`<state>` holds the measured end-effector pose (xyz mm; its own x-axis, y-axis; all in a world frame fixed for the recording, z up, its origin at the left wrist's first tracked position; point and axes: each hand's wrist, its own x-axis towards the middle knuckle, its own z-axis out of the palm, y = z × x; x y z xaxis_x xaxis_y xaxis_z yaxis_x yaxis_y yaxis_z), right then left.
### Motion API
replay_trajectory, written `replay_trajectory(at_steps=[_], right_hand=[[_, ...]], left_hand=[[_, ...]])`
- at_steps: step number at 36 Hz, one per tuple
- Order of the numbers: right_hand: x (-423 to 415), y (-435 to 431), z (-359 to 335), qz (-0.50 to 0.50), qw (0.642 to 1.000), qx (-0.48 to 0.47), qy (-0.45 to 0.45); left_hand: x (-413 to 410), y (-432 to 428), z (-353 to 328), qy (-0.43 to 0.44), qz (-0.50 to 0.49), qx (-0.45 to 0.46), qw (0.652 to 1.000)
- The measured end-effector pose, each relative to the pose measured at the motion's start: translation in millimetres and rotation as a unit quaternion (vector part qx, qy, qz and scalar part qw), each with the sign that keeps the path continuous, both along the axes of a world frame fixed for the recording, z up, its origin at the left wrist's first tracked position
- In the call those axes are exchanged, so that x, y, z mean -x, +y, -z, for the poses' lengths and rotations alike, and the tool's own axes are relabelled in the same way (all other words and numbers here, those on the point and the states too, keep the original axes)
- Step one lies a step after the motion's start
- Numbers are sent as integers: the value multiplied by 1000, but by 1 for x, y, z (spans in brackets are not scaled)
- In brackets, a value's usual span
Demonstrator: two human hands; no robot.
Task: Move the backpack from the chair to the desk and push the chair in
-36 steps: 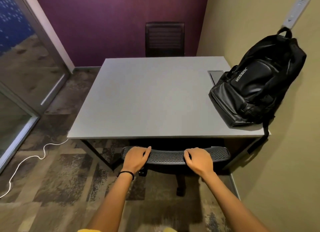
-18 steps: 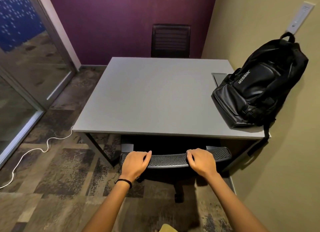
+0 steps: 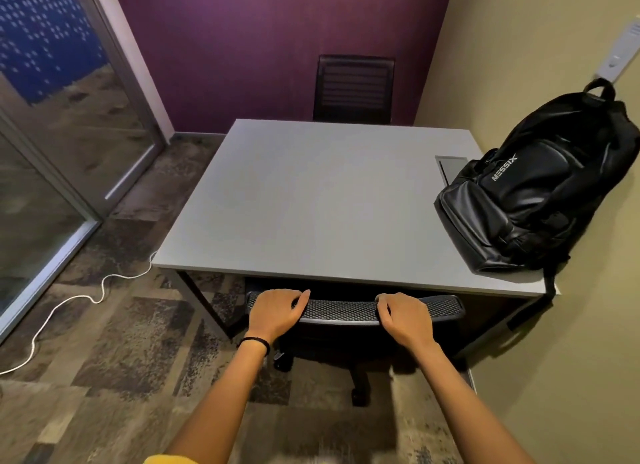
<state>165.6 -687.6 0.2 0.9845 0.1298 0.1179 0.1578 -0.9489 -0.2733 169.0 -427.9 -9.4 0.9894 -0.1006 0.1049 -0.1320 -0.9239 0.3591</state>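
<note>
From the head view, the grey desk (image 3: pixel 311 200) is the landmark that everything else sits around. The black backpack (image 3: pixel 540 193) stands on the desk's right end, near the front corner, tilted back so that its top leans against the tan wall beside the desk. Its front pocket faces left across the desktop, with white lettering on the panel above it. One strap (image 3: pixel 549 290) hangs over the desk's front edge at the right corner. Just behind the backpack's lower end, a small rectangular hatch (image 3: pixel 450 162) is set into the desktop.

The chair (image 3: pixel 349 313) is tucked under the desk's front edge: its seat is hidden beneath the desktop, and only the curved mesh top of the backrest and part of the wheeled base show in front of the desk. The person's left hand (image 3: pixel 273 313) grasps the left end of the backrest top, fingers curled over the rim and thumb pointing inward; a dark band circles that wrist. The right hand (image 3: pixel 403 320) grips the backrest further right, its fingers wrapped over the mesh edge in the same way.

A second dark chair (image 3: pixel 353 89) stands behind the desk's far edge, against the purple wall. A white cable (image 3: pixel 69 301) trails over the carpet to the left of the desk, toward the glass partition.
</note>
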Motion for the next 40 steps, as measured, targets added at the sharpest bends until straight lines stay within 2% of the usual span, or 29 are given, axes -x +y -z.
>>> replay_trajectory(at_steps=[14, 25, 32, 35, 38, 40], right_hand=[[-36, 3, 16, 5, 1000, 13, 5], [-49, 23, 18, 15, 1000, -24, -1], [-52, 29, 20, 16, 1000, -13, -2], [-61, 27, 18, -5, 999, -13, 53], [-83, 23, 7, -39, 977, -63, 200], [-104, 22, -1, -53, 961, -89, 255]], left_hand=[[-32, 6, -1, 5, 2, -20, 1000], [-59, 27, 6, -3, 15, 0, 1000], [-63, 33, 7, -10, 21, 22, 999], [-65, 32, 1, 17, 35, 35, 999], [-77, 33, -11, 138, 67, 44, 987], [-90, 31, -20, 194, 84, 51, 976]])
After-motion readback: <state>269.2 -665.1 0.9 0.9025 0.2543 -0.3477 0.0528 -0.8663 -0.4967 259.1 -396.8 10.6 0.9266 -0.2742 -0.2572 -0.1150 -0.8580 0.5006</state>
